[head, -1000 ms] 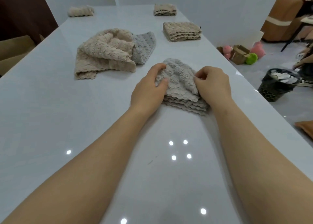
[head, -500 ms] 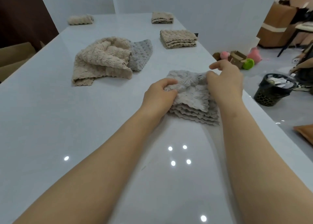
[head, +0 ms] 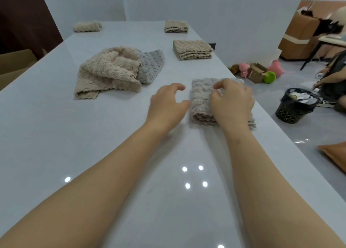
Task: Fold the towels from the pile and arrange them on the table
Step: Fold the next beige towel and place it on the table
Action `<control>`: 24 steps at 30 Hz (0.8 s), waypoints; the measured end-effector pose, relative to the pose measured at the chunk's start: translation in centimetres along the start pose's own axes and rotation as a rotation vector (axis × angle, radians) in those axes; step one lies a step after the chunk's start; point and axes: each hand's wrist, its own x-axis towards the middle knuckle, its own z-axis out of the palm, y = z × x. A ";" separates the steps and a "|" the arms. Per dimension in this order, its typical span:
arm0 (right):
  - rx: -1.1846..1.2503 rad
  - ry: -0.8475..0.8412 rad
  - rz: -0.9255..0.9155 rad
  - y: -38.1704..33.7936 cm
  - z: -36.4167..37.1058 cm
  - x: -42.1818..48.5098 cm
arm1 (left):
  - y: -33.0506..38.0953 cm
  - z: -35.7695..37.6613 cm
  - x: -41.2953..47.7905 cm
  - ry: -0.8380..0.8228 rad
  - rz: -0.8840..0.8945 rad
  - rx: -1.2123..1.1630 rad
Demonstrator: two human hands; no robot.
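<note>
Placement looked like the step in hand to me. The folded pale grey bobbly towel (head: 201,101) lay on the glossy white table (head: 56,135) close to its right edge, roughly in line with the nearer folded beige towel (head: 192,49) and the farther folded beige towel (head: 176,26) up that side. The right hand (head: 232,102) sat on top of it and covered most of its right half, with the fingers curled into the fabric and thumb and forefinger pinching the top layer. The left hand (head: 168,105) was just beside the towel's left edge, holding nothing, fingers loosely spread and bent. I couldn't tell if the thumb tip actually touched the cloth.

If it were me, I'd flatten the palm over the top before letting go, because this puffy stuff probably springs back up. I'd also square the left edge with the free hand and nudge the block slightly inward, since its near right corner poked out by the table edge.

The towel had a raised shell-like texture and made a thick block, with several scalloped layers showing at the near end and fanning out a bit untidily on the right. The loose pile of crumpled beige towels (head: 108,73), with an unfolded grey towel (head: 154,64) under its far side, lay well apart to the left, so plenty was left to fold.
</note>
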 end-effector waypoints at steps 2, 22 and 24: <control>0.031 -0.021 -0.146 -1.8 1.0 -0.8 | -1.4 -2.3 0.0 0.116 0.071 0.046; 0.326 -0.326 -0.061 -10.5 11.4 -1.0 | -12.9 -10.4 7.5 0.442 0.122 0.515; 0.321 -0.332 -0.066 -10.4 11.4 -0.9 | -13.0 -10.8 7.6 0.515 0.108 0.333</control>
